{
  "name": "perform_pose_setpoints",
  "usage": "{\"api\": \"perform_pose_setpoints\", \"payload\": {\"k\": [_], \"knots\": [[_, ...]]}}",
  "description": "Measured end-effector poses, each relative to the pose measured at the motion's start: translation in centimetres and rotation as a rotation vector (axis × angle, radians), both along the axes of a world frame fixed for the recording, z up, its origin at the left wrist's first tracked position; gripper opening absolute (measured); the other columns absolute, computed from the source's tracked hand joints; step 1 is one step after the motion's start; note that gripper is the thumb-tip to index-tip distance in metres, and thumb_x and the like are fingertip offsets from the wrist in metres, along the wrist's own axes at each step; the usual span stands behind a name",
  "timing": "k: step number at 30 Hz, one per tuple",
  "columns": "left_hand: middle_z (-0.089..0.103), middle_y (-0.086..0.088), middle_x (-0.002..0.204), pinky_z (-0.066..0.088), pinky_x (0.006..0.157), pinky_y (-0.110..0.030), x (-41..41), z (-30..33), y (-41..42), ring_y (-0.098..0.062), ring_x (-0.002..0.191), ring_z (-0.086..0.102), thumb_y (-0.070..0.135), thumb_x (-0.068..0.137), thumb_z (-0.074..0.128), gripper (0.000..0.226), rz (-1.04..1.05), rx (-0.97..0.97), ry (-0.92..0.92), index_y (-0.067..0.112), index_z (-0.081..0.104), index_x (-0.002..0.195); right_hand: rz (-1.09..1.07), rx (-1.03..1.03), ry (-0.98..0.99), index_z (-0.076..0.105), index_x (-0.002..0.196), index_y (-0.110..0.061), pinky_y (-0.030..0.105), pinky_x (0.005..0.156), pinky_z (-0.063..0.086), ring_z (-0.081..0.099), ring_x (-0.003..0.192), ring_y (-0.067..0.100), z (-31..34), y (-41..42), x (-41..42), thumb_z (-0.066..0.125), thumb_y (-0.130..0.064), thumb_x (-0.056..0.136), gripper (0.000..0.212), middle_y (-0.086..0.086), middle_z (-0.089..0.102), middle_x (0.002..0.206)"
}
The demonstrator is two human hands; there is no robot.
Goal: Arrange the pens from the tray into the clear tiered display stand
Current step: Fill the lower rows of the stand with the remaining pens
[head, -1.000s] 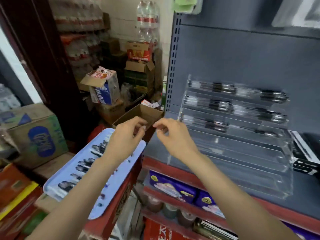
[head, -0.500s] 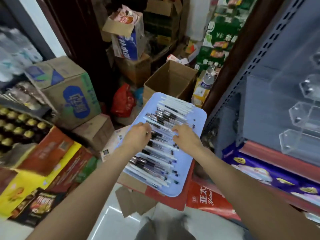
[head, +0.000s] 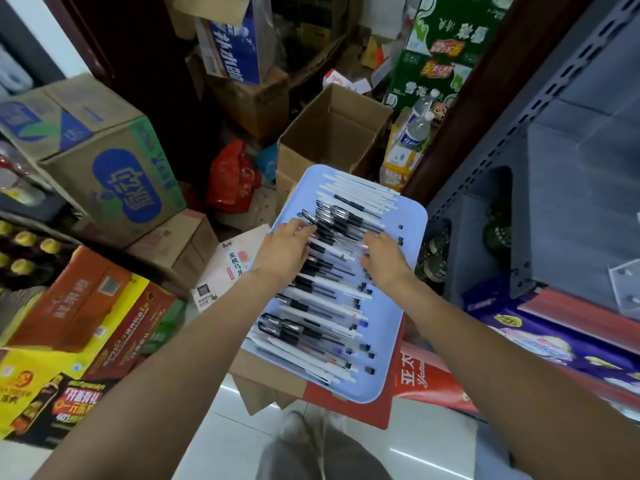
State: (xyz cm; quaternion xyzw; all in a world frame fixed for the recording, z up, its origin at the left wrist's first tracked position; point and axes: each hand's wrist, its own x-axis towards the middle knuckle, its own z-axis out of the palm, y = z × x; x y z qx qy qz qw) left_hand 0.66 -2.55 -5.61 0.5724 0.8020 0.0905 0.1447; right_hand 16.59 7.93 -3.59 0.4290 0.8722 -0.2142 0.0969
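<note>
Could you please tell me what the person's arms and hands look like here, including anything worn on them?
Both forearms are bare as far as the picture shows, with no sleeves in view. The left hand and right hand wear no gloves, and no watch, bracelet or ring can be made out at either wrist. Fingernails are too blurred to describe.

tray: 1 | pens: dozens, uncountable | hands: left, right

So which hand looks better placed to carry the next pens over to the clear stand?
Probably the right hand. Both hands rest on the pens in the blue tray, but the clear stand sits on the shelf to the right. The left hand would have to cross over.
</note>
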Motion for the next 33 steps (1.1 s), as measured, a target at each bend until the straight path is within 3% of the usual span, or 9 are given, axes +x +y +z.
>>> {"api": "perform_pose_setpoints", "payload": {"k": [2, 4, 10, 15, 19, 23, 27, 30, 33], "knots": [[0.039, -0.008, 0.140, 0.040, 0.092, -0.042, -0.2, 0.1, 0.3, -0.030, 0.124, 0.042, 0.014, 0.097, 0.041, 0.043, 0.018, 0.031, -0.004, 0.016, 0.039, 0.140, -0.036, -0.027, 0.014, 0.048, 0.093, -0.006, 0.026, 0.058, 0.030, 0.044, 0.072, 0.019, -0.1, 0.3, 0.2, 0.049, -0.003, 0.094, 0.003, 0.005, 0.036, 0.085], [0.040, -0.009, 0.137, 0.040, 0.090, -0.043, -0.3, 0.3, 0.7, -0.030, 0.122, 0.043, 0.015, 0.097, 0.041, 0.041, 0.026, 0.029, -0.001, 0.015, 0.042, 0.138, -0.046, -0.007, 0.008, 0.034, 0.066, -0.012, 0.028, 0.049, 0.017, 0.029, 0.054, 0.012, -0.4, 0.5, 0.4, 0.046, -0.001, 0.095, 0.033, 0.002, 0.029, 0.069], [0.044, -0.008, 0.134, 0.042, 0.095, -0.045, -0.4, 0.3, 0.6, -0.030, 0.119, 0.045, 0.014, 0.095, 0.047, 0.036, 0.075, 0.106, -0.131, 0.015, 0.050, 0.130, -0.085, -0.020, 0.237, 0.028, 0.055, -0.012, 0.032, 0.055, 0.025, 0.026, 0.050, 0.017, 0.8, 0.0, 1.0, 0.047, -0.005, 0.096, 0.045, 0.008, 0.027, 0.054], [0.060, -0.010, 0.102, 0.043, 0.076, -0.027, 1.1, 3.1, 0.5, -0.025, 0.087, 0.059, 0.018, 0.095, 0.051, 0.019, 0.400, 0.304, -0.486, 0.004, 0.061, 0.100, -0.215, -0.119, 0.505, 0.061, 0.080, 0.013, 0.044, 0.078, 0.053, 0.058, 0.076, 0.043, 2.7, -1.1, 2.5, 0.054, -0.016, 0.095, 0.033, 0.034, 0.058, 0.076], [0.066, -0.005, 0.092, 0.047, 0.082, -0.030, 3.3, 6.8, 1.5, -0.018, 0.089, 0.065, 0.033, 0.092, 0.055, 0.032, 0.449, 0.223, -1.103, 0.003, 0.063, 0.100, -0.297, -0.324, 0.698, 0.070, 0.088, 0.003, 0.015, 0.066, 0.052, 0.063, 0.060, 0.004, 5.9, -2.6, 2.8, 0.059, -0.014, 0.092, 0.020, 0.007, 0.064, 0.067], [0.070, -0.005, 0.093, 0.053, 0.077, -0.018, 5.9, 10.5, 2.5, -0.012, 0.086, 0.068, 0.022, 0.096, 0.050, 0.020, 0.378, 0.340, -1.383, 0.010, 0.065, 0.094, -0.253, -0.449, 0.689, 0.067, 0.074, -0.009, 0.020, 0.065, 0.051, 0.062, 0.057, 0.004, 9.5, -3.2, 4.0, 0.061, -0.016, 0.090, 0.019, 0.009, 0.064, 0.070], [0.068, -0.006, 0.076, 0.056, 0.077, -0.032, 8.4, 15.2, 4.1, -0.016, 0.074, 0.067, 0.017, 0.098, 0.046, 0.024, 0.212, 0.473, -1.153, -0.002, 0.060, 0.092, -0.137, -0.165, 0.439, 0.060, 0.109, -0.015, 0.026, 0.077, 0.045, 0.059, 0.088, 0.017, 14.8, -1.8, 7.1, 0.062, -0.031, 0.089, 0.026, 0.003, 0.059, 0.101], [0.062, -0.002, 0.069, 0.055, 0.067, -0.027, 11.3, 19.6, 5.4, -0.013, 0.066, 0.062, 0.021, 0.097, 0.047, 0.030, -0.066, 0.429, -0.890, -0.007, 0.058, 0.098, -0.249, -0.001, 0.776, 0.055, 0.118, -0.022, 0.019, 0.072, 0.048, 0.058, 0.079, 0.003, 19.5, -0.5, 11.1, 0.058, -0.029, 0.091, 0.028, -0.008, 0.060, 0.092], [0.055, 0.006, 0.062, 0.043, 0.058, -0.020, 16.3, 23.2, 6.9, -0.011, 0.059, 0.054, 0.025, 0.096, 0.049, 0.022, -0.306, 0.359, -0.663, 0.013, 0.061, 0.083, -0.254, -0.078, 1.086, 0.049, 0.117, -0.032, 0.018, 0.056, 0.046, 0.062, 0.069, 0.000, 22.9, 1.4, 16.1, 0.054, -0.018, 0.093, 0.028, -0.010, 0.062, 0.083]]}}
